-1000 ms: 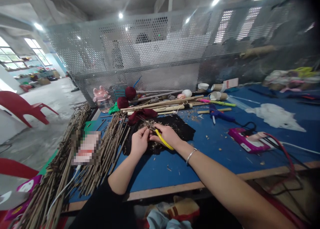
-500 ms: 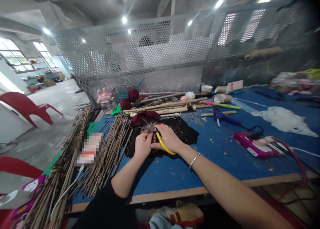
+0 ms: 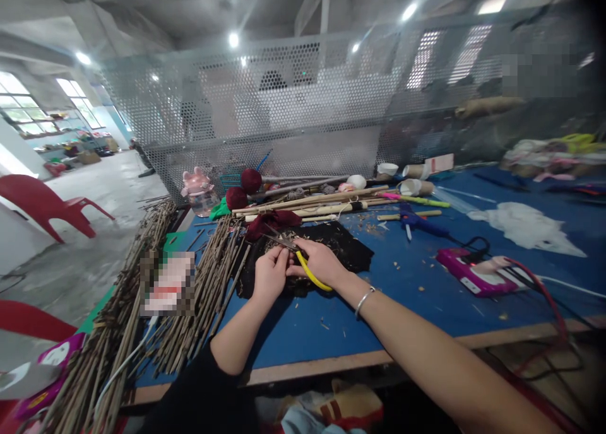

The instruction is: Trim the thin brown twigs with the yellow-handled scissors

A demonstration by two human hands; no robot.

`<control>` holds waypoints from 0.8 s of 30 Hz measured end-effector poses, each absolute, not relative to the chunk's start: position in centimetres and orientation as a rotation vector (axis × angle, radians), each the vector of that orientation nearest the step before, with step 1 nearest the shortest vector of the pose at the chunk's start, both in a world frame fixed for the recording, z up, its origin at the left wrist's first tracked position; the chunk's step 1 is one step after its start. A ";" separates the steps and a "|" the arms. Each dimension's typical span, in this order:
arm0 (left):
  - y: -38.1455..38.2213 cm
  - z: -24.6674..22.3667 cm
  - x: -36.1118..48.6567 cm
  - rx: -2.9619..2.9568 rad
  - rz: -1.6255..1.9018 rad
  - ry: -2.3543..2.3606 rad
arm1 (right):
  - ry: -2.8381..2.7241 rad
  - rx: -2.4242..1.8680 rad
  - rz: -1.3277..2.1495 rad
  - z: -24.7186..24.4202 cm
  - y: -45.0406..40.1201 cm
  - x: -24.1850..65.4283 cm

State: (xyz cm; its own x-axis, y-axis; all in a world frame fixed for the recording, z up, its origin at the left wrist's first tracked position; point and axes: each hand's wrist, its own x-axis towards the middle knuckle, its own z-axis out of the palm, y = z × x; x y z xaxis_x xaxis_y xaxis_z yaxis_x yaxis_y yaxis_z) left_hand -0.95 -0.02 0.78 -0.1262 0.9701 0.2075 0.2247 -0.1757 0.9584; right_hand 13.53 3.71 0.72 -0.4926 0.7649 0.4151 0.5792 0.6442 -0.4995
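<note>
Right hand: closed around the yellow-handled scissors, one handle showing along the palm, probably so that the blades can be worked from this side.
Left hand: curled, its fingertips near the blades, perhaps for steadying some small piece; I cannot tell how tightly they close, or if anything is between them.
Scissors' place: above the black cloth, the blades slanting away, toward the dark red cloth.
Black cloth: spread on the blue tabletop under both hands, and pale scraps lie on it (maybe it serves for catching them).
Thin sticks: gathered at the left of the black cloth, seemingly to be within easy reach.
Glue gun: on the right, beyond the cloth, near the purple power strip, perhaps for its cord.
</note>
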 end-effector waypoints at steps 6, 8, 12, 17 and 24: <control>0.0 0.7 -1.1 1.401 1.353 1.330 | -2.227 -1.100 0.364 0.8 3.4 13.3; -0.1 0.8 -1.0 1.411 1.344 1.320 | -2.235 -1.073 0.345 0.7 3.3 13.2; 0.0 0.6 -1.0 1.420 1.351 1.300 | -2.210 -1.015 0.360 0.3 3.5 13.0; 0.0 0.5 -1.1 1.414 1.368 1.264 | -2.186 -1.002 0.431 0.1 3.7 12.9; 0.1 0.6 -1.3 1.432 1.358 1.318 | -2.177 -1.058 0.462 0.4 3.5 13.1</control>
